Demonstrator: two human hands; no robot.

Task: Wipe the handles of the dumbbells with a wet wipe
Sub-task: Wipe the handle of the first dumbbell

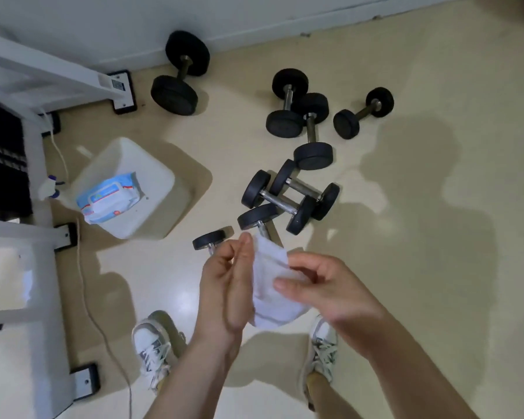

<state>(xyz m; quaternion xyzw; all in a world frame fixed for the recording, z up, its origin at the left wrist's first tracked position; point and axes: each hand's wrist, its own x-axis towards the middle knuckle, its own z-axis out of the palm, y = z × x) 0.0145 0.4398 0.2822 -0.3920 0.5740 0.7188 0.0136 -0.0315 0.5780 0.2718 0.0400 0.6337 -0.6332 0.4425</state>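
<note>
A white wet wipe hangs between both hands above the floor. My left hand holds its left edge with the fingers lying fairly straight against it. My right hand pinches its right side with curled fingers. Several black dumbbells with metal handles lie on the beige floor: a crossed pair just beyond the hands, two small ones partly hidden by my hands, a pair farther off, a small one to the right and a large one by the wall.
A white bin holding a blue pack of wet wipes stands to the left. White gym machine frames and a cable run along the left side. A spray bottle stands beside the bin. My two sneakers are below.
</note>
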